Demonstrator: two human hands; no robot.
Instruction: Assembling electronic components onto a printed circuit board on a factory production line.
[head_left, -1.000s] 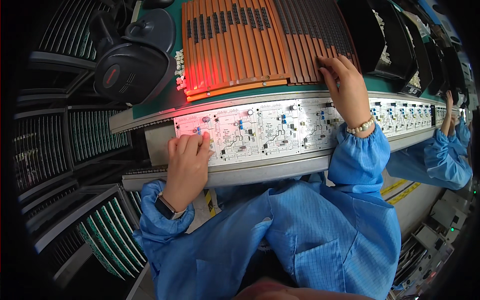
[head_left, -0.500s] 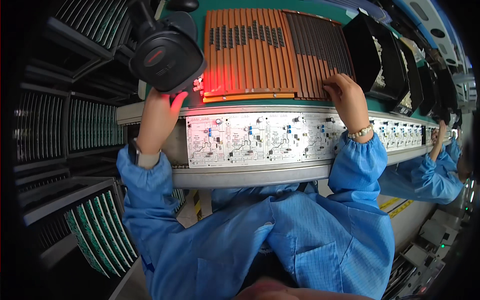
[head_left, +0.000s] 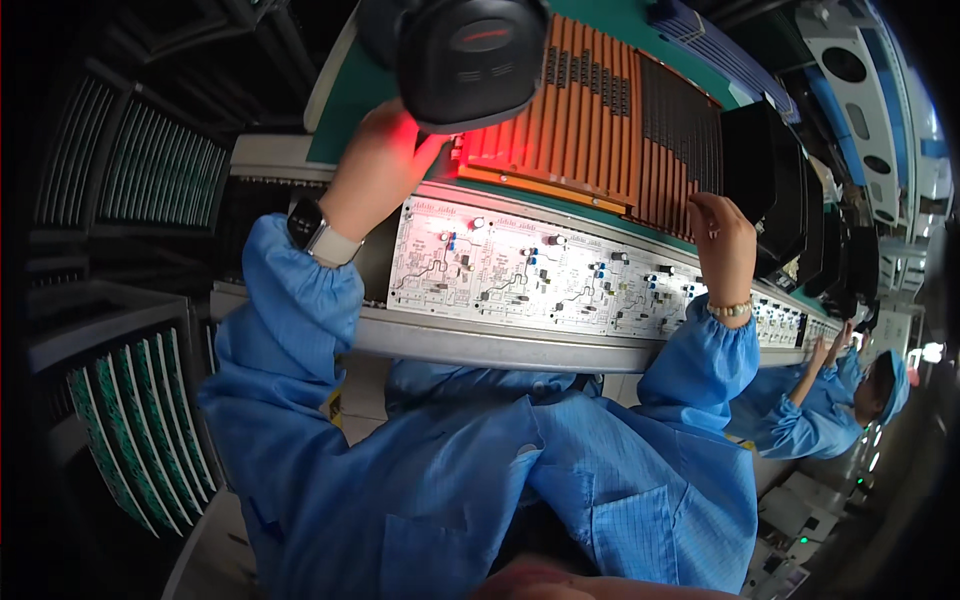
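Note:
My left hand (head_left: 385, 150) reaches under a black scanner-like device (head_left: 470, 65) that casts red light on it. Its thumb sticks out to the right beside a few small pale parts; the device hides the other fingers. At the lower right of an orange slotted tray (head_left: 560, 165), my right hand (head_left: 724, 240) has its fingertips drawn together in a pinch. Whatever they may hold is too small to make out. Between my arms, a row of white circuit boards (head_left: 540, 270) with capacitors and blue parts lies along a metal rail.
Dark pieces fill many tray slots (head_left: 680, 125). Black bins (head_left: 765, 180) stand right of the tray on the green mat (head_left: 350, 95). Racks of green boards (head_left: 145, 430) stand at left. A co-worker in blue (head_left: 820, 405) works farther along the line at right.
The view has turned, so the tray and scanner-like device appear farther right and tilted. My left hand remains under the device, and my right hand remains pinched by the tray's lower right.

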